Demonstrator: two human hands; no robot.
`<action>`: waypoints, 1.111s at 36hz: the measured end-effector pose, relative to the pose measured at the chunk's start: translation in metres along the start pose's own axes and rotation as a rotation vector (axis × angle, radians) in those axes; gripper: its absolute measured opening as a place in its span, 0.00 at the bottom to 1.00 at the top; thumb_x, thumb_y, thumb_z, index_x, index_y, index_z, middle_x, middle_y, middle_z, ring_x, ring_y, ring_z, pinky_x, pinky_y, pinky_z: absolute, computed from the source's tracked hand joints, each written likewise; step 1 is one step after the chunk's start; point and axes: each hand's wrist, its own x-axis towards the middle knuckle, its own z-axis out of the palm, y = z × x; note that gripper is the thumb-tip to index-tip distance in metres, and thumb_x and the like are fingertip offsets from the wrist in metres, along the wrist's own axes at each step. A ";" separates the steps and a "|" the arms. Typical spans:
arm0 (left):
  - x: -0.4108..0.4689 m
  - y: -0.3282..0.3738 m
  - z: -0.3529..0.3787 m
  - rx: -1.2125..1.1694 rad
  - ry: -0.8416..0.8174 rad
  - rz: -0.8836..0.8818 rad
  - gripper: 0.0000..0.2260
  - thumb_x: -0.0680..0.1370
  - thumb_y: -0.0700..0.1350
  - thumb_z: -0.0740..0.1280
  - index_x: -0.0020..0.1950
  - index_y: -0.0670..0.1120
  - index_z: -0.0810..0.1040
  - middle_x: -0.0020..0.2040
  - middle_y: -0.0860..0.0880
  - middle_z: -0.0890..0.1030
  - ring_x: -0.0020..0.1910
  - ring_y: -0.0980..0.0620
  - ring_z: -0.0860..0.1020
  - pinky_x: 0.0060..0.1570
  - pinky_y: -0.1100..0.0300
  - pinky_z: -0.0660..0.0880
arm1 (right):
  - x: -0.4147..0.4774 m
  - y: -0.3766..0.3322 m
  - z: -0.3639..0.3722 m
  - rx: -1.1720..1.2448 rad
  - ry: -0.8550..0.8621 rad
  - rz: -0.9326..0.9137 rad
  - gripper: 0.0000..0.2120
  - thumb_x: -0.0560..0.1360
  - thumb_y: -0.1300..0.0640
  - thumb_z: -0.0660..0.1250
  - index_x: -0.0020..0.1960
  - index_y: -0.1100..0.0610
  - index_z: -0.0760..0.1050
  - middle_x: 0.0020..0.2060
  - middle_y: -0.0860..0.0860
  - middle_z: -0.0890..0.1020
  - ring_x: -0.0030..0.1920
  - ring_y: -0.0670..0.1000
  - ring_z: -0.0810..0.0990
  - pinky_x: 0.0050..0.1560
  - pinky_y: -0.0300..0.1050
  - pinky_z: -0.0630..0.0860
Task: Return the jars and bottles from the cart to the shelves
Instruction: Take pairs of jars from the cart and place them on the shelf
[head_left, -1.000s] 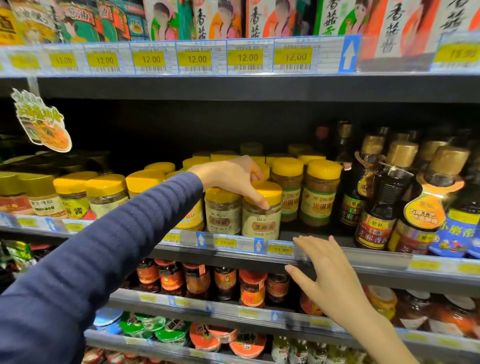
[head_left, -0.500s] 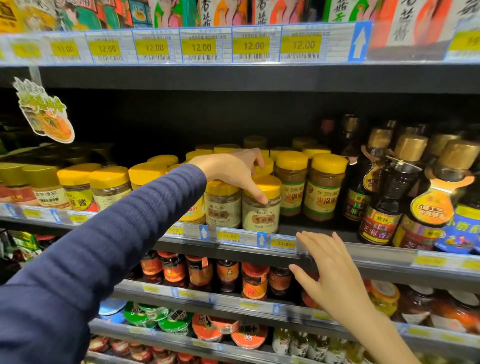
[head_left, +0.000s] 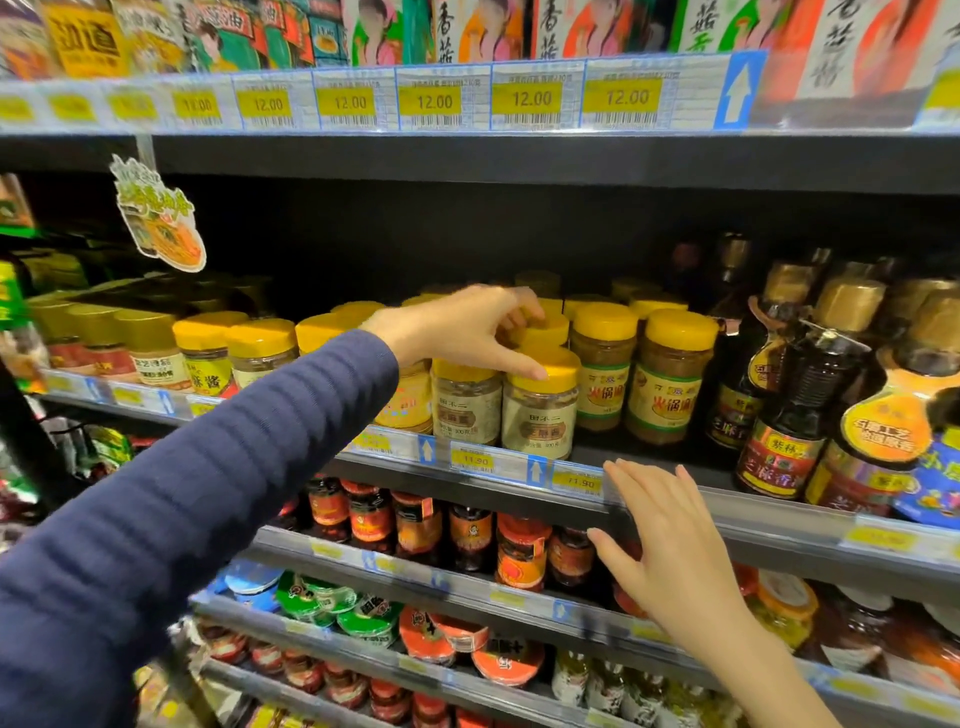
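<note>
Head view, looking at a shop shelf (head_left: 675, 512) stocked with jars and bottles. Fingers (head_left: 511, 364) of the left hand (head_left: 462, 330) curl down over the yellow lid of a jar (head_left: 540, 410) at the front edge of the middle shelf, thumb tip resting on the lid's near rim while the other fingers bend over the lid of the jar just behind it. Whether the hand grips the lid or only touches it, I cannot tell. The jar stands upright, pale label facing out, with a matching jar (head_left: 465, 408) touching its left side and two orange-labelled jars (head_left: 605, 369) just to its right. A dark blue sleeve (head_left: 182, 519) runs from that hand down to the lower left.

Right hand (head_left: 670, 545) is open and flat, fingers spread, holding nothing; its fingertips touch the shelf's front rail just right of a yellow price tag (head_left: 576, 482), below the jar. Behind this hand, on the shelf beneath, stand red-lidded jars (head_left: 522, 551).

Dark sauce bottles (head_left: 789, 415) with gold caps fill the right end of the middle shelf. Further yellow-lidded jars (head_left: 208, 351) line its left end. Above, a strip of yellow price labels (head_left: 434, 101) reads 12.00, and a paper sign (head_left: 158, 215) hangs at upper left.
</note>
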 end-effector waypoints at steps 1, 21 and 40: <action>-0.010 -0.001 0.000 -0.012 0.032 0.008 0.28 0.71 0.58 0.70 0.68 0.50 0.68 0.65 0.49 0.74 0.62 0.54 0.73 0.60 0.59 0.73 | 0.000 0.000 0.000 -0.003 -0.008 0.004 0.30 0.63 0.51 0.78 0.62 0.60 0.75 0.54 0.54 0.82 0.55 0.56 0.81 0.64 0.59 0.63; -0.329 -0.146 0.001 0.092 -0.015 -0.672 0.24 0.80 0.54 0.57 0.75 0.49 0.61 0.73 0.50 0.66 0.69 0.52 0.68 0.61 0.65 0.64 | 0.087 -0.232 0.023 0.413 -0.516 -0.558 0.29 0.76 0.48 0.63 0.74 0.51 0.59 0.72 0.48 0.66 0.70 0.49 0.66 0.67 0.41 0.63; -0.699 -0.260 -0.025 0.153 0.041 -1.440 0.27 0.79 0.56 0.59 0.75 0.46 0.59 0.73 0.46 0.65 0.70 0.47 0.67 0.66 0.55 0.66 | 0.078 -0.670 0.127 0.440 -0.826 -1.022 0.34 0.76 0.48 0.64 0.76 0.56 0.53 0.75 0.54 0.60 0.74 0.53 0.59 0.71 0.46 0.59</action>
